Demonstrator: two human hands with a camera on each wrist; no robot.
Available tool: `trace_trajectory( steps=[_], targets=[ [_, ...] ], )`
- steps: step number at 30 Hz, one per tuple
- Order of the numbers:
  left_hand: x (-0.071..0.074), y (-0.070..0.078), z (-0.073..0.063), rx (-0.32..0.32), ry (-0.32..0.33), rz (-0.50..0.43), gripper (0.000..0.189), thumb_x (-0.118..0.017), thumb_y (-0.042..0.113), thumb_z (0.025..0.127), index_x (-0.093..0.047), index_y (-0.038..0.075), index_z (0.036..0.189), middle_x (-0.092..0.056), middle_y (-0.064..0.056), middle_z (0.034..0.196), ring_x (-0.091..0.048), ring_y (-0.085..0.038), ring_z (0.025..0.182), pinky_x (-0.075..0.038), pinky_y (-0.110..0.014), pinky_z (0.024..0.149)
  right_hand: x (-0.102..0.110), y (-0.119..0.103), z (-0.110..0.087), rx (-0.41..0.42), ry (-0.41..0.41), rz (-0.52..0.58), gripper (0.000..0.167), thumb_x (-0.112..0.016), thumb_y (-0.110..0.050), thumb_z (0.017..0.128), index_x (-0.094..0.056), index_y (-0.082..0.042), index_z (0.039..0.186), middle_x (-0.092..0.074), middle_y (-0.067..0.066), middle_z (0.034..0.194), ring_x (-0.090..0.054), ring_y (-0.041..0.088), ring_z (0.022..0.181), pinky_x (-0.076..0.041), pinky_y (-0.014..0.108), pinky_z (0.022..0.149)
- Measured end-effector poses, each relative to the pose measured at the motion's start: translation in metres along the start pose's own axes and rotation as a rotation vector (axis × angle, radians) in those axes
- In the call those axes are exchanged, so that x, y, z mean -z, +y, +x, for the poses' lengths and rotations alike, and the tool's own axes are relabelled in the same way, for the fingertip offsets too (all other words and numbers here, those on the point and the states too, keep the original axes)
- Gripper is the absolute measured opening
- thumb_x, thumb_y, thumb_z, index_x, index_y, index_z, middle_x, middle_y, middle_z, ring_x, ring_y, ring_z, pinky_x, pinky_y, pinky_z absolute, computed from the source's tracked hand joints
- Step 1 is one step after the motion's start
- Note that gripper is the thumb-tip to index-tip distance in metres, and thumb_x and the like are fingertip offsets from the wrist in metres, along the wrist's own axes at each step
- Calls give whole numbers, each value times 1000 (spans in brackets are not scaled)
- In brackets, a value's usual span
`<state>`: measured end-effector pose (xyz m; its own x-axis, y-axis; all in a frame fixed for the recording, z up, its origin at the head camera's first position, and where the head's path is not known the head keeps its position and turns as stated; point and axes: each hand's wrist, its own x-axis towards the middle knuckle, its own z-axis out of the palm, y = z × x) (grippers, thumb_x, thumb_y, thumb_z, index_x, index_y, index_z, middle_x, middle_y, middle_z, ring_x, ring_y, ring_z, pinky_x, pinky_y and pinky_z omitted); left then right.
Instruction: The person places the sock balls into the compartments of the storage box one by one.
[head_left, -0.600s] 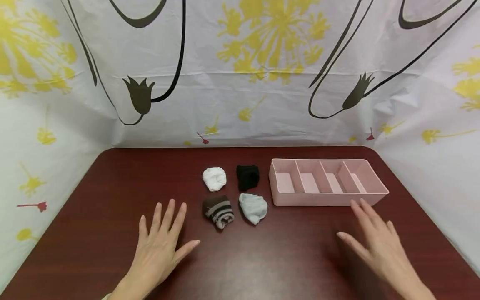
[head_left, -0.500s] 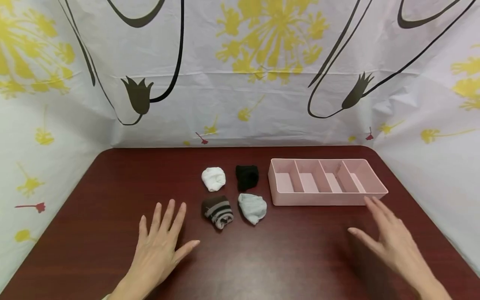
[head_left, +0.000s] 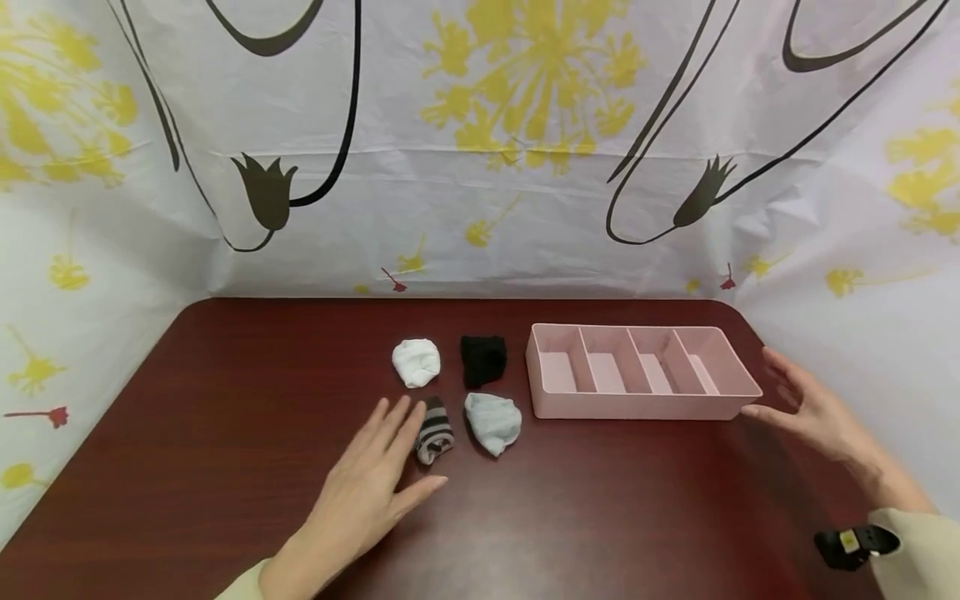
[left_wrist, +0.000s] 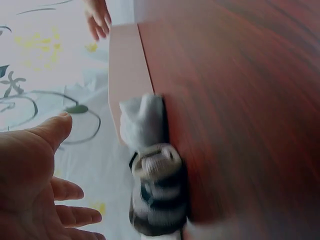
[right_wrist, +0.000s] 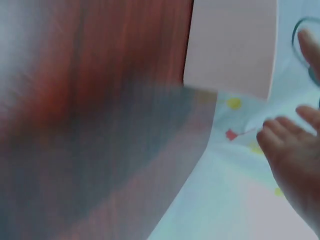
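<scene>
My left hand (head_left: 367, 483), fingers extended and thumb spread, hovers by a rolled striped sock (head_left: 436, 433) and partly hides it in the head view. Nothing is in its grasp; the left wrist view shows a gap between the palm and the striped sock (left_wrist: 157, 200). Right of that sock lies a light grey bundled sock (head_left: 493, 422). Behind them sit a white bundle (head_left: 416, 363) and a black bundle (head_left: 483, 360). My right hand (head_left: 825, 417) is at the right end of a pink divided box (head_left: 637, 407), thumb apart from the fingers, holding nothing.
The box has several compartments in a row, with nothing seen in them. Everything stands on a dark red-brown table (head_left: 225, 417). A patterned white sheet (head_left: 480, 192) hangs around its back and sides. A black band (head_left: 855, 546) is at the right sleeve.
My left hand has moved right and forward, up to the striped sock. My right hand has gone right and forward to the box's right end. The view has shifted slightly.
</scene>
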<state>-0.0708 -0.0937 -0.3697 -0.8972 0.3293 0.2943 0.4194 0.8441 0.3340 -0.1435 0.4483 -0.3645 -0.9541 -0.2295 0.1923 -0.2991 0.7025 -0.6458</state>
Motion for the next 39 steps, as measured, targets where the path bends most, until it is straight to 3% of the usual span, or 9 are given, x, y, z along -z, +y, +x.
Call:
trace_trajectory(
  steps=[2, 6, 12, 18, 21, 25, 29, 37, 39],
  targets=[
    [-6, 7, 7, -41, 18, -21, 76, -65, 49, 83, -42, 5, 141, -45, -16, 142, -36, -35, 134, -44, -48, 96, 3, 8, 6, 26, -65, 22, 92, -65, 4, 83, -7, -14, 152, -17, -29, 144, -28, -25, 110, -27, -3, 88],
    [-18, 22, 22, -122, 32, -66, 73, -71, 41, 81, -46, 1, 137, -50, -16, 136, -46, -34, 127, -49, -45, 88, 6, 16, 19, 78, -162, 11, 98, -68, 5, 79, -4, -8, 152, -9, -27, 147, -22, -25, 116, -24, -3, 90],
    [-35, 35, 39, -163, 7, -89, 67, -74, 35, 79, -51, -2, 130, -55, -16, 129, -54, -29, 118, -51, -41, 87, 6, 20, 39, 85, -260, -68, 101, -70, -5, 77, -2, -5, 151, -1, 8, 157, -6, -22, 122, -9, -4, 89],
    [-51, 42, 52, -173, 6, -59, 64, -77, 28, 78, -52, -4, 127, -56, -18, 126, -55, -28, 116, -50, -36, 88, 12, 18, 54, 65, -363, -37, 102, -67, -6, 77, 4, -5, 150, -1, 34, 150, -6, -24, 119, -10, -4, 87],
    [-57, 45, 56, -155, -1, -18, 63, -78, 28, 77, -53, -3, 127, -56, -16, 125, -55, -27, 116, -51, -34, 88, 14, 13, 59, -6, -423, -35, 105, -68, -9, 78, 7, -13, 151, -1, 33, 150, -2, -15, 128, -15, -2, 88],
    [-61, 47, 60, -146, 6, 22, 63, -80, 26, 75, -54, -1, 125, -56, -12, 121, -56, -24, 110, -52, -29, 81, 15, 12, 63, -60, -478, -16, 107, -69, -11, 79, 10, -13, 151, 3, 33, 151, -3, -19, 125, -16, -2, 85],
    [-63, 46, 64, -154, 28, 42, 61, -81, 21, 73, -53, 0, 123, -55, -11, 115, -57, -24, 101, -53, -26, 68, 15, 15, 67, -36, -487, -2, 109, -70, -7, 76, 10, -5, 149, 4, 35, 149, -9, -30, 110, -15, -4, 82],
    [-66, 42, 69, -171, 73, 67, 52, -79, 13, 75, -56, 0, 119, -55, -11, 105, -57, -23, 89, -50, -22, 57, 16, 15, 73, -17, -492, -10, 114, -72, -5, 75, 16, -4, 148, 13, 32, 149, -3, -30, 111, -11, -5, 83],
    [-66, 42, 70, -175, 85, 69, 47, -78, 11, 76, -57, 0, 117, -54, -11, 103, -57, -22, 86, -49, -21, 57, 17, 16, 73, -32, -494, -29, 114, -72, -7, 76, 17, -7, 148, 12, 32, 150, -2, -22, 121, -15, -3, 84]
  ],
)
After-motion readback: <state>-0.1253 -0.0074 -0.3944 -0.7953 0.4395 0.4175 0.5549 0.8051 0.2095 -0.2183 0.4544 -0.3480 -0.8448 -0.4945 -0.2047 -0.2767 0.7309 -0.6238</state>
